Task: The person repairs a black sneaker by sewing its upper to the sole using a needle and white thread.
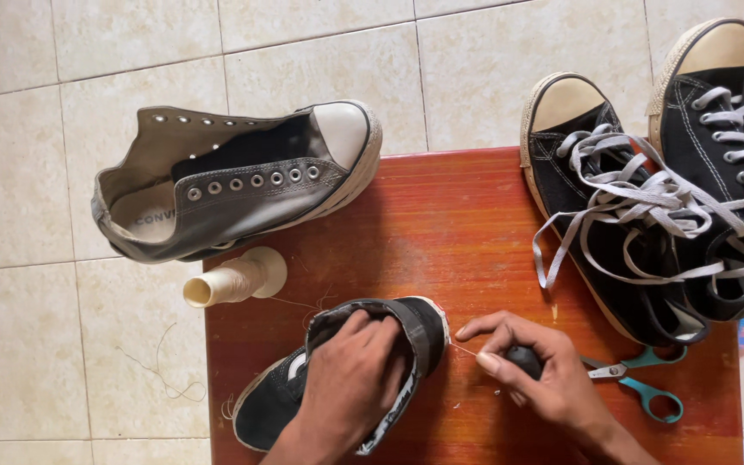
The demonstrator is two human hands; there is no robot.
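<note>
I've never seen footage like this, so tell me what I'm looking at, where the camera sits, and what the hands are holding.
One camera, worn on a person's head, looks down at their bare hands over a red wooden table. The left hand is tucked into a black sneaker. The right hand grips a small dark tool beside it, with a thin thread running to the shoe. Also there: a grey laceless sneaker, a thread spool, two laced black sneakers and teal scissors.

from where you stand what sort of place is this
Likely a small shoe-repair spot, perhaps at home: a low red wooden table on beige floor tiles, a cream thread spool, teal-handled scissors, and worn black canvas sneakers.
</note>
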